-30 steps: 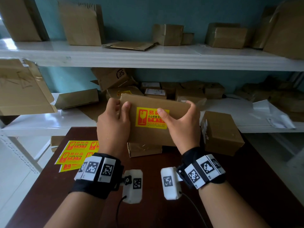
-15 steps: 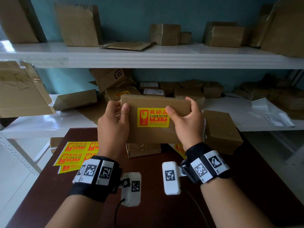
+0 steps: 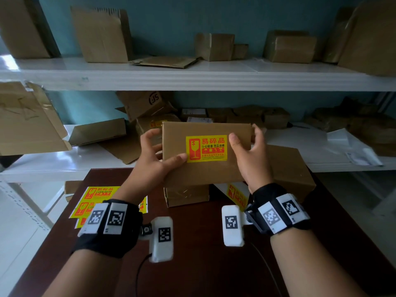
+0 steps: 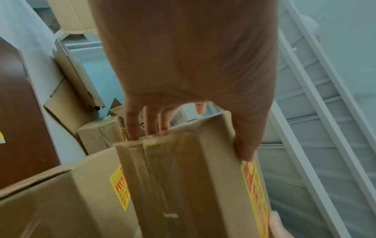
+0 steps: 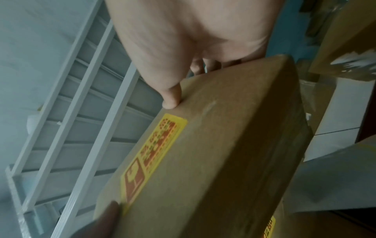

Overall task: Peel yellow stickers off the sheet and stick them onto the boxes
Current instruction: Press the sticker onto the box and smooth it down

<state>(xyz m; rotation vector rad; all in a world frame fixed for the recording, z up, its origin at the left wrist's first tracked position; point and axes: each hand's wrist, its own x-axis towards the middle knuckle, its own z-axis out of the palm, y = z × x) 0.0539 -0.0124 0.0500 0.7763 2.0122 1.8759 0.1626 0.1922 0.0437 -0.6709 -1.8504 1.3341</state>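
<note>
I hold a flat brown cardboard box (image 3: 205, 170) upright in front of the lower shelf. A yellow sticker (image 3: 206, 148) with red print lies flat on its front face. My left hand (image 3: 166, 146) grips the box's left edge, thumb by the sticker's lower left corner and fingers behind. My right hand (image 3: 244, 135) grips the right edge, with its thumb just right of the sticker. The left wrist view shows the box's (image 4: 179, 185) taped side and the sticker's (image 4: 255, 191) edge. In the right wrist view the sticker (image 5: 150, 154) runs along the box (image 5: 223, 153). The sticker sheet (image 3: 94, 196) lies on the table's left.
On the dark brown table (image 3: 203, 264) a small box (image 3: 186, 196) stands under the held one and a larger box (image 3: 289, 170) to the right. A curled sheet with a sticker (image 3: 236, 195) lies between them. White shelves (image 3: 192, 76) behind hold several cardboard boxes.
The box has risen a little and faces me more squarely. My left thumb slid down to the sticker's lower left corner. My right thumb moved off the sticker to its right.
</note>
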